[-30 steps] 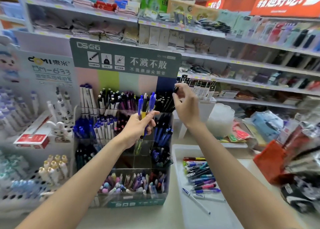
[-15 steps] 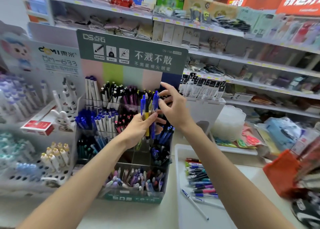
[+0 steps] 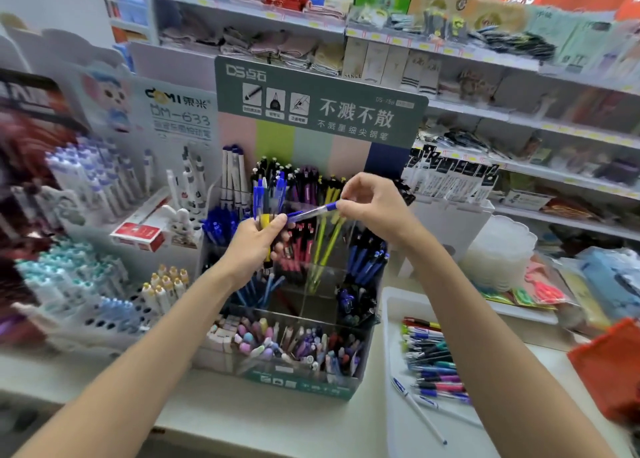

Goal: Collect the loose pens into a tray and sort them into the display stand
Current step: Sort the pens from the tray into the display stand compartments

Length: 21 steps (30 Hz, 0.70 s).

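The clear tiered display stand (image 3: 360, 355) with its green sign holds many pens in compartments. Over its middle rows, my left hand (image 3: 254, 243) grips a small bunch of pens (image 3: 265, 201), blue ones and one with a yellow barrel, standing upright. My right hand (image 3: 372, 203) pinches the far end of one blue pen (image 3: 311, 213), which lies almost level with its other end at the left hand's fingers. To the right of the stand, the white tray (image 3: 396, 423) holds several loose pens (image 3: 434, 364).
A white pen rack (image 3: 83, 305) and a small red box (image 3: 138, 232) stand to the left of the stand. Behind are stocked shop shelves (image 3: 519, 125). At the right sit a frosted plastic tub (image 3: 498, 249), bright packets and an orange object (image 3: 609, 367).
My right hand came back from the stand's top right corner to the bunch and has drawn one blue pen sideways out of it. The camera moved closer and swung left.
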### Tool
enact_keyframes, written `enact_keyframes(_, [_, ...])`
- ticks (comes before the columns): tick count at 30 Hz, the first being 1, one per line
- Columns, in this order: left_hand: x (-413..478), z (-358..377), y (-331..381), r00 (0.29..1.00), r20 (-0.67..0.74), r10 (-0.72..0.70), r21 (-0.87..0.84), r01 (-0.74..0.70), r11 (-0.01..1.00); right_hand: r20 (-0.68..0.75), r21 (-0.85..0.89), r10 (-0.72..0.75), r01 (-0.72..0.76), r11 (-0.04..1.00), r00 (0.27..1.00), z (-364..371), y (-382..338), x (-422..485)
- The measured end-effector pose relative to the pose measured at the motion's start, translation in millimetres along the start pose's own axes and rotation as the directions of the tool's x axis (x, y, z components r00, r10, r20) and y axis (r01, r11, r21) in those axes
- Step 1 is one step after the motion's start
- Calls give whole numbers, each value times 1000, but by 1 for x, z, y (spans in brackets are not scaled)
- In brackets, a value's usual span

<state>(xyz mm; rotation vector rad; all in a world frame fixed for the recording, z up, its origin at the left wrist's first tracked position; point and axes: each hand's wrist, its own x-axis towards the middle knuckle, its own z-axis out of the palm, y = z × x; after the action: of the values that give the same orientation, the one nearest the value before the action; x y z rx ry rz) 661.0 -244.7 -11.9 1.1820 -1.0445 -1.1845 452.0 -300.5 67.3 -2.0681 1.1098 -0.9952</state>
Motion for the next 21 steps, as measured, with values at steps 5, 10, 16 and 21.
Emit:
enact_keyframes(5, [0,-38,16,995,-45,89,190,-79,979,240,-314,26,52,948,970,37,-18,12])
enact_keyframes(10, [3,-82,30,996,-14,86,246,-80,966,304,-261,20,62,963,952,77,-39,19])
enact_keyframes(16, [4,-118,32,994,17,106,86,-107,991,491,-134,28,44,990,871,115,-60,25])
enact_keyframes(21, [9,-140,32,995,26,93,47,-94,994,258,-144,13,25,989,966,127,-59,30])
